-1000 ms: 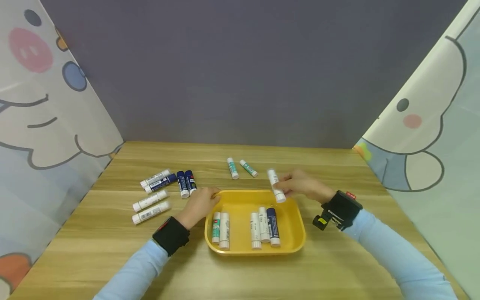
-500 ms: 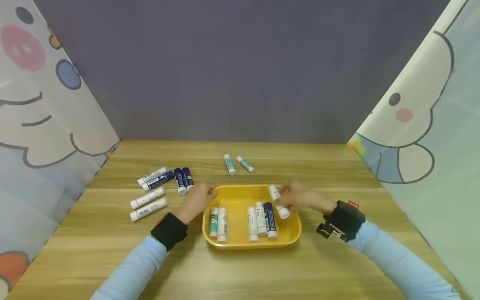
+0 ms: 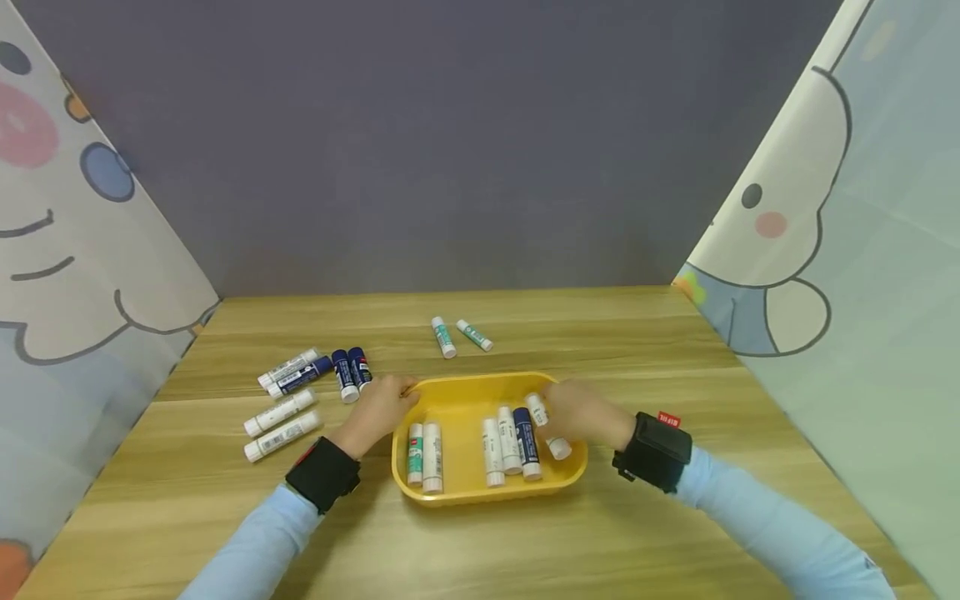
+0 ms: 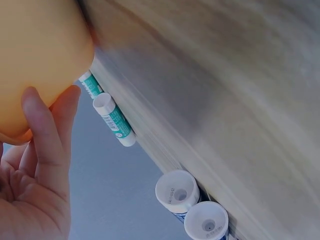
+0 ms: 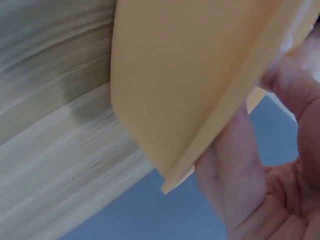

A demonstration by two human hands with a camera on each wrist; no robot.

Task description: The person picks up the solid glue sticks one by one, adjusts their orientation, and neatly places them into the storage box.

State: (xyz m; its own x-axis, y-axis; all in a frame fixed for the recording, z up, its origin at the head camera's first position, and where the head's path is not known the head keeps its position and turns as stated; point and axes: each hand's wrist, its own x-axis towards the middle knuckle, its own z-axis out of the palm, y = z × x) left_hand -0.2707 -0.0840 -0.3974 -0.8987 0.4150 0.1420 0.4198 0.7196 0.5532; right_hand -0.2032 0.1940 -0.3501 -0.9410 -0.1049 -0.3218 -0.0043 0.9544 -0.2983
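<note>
A yellow tray sits on the wooden table in the head view. My left hand holds its far left corner, thumb on the rim; in the left wrist view the fingers lie against the tray's outer wall. My right hand pinches a white glue stick low over the right side of the tray, beside three sticks lying there. Two more sticks lie in the left part. In the blurred right wrist view, the fingers reach over the tray's rim.
Two teal-labelled sticks lie on the table behind the tray, also seen in the left wrist view. Several white and dark blue sticks lie left of the tray. Cartoon-printed curtains stand at both sides, with a grey wall behind.
My right hand carried the white glue stick from behind the tray's far right corner down into its right side. My left hand stayed on the tray's corner. The head view shifted slightly.
</note>
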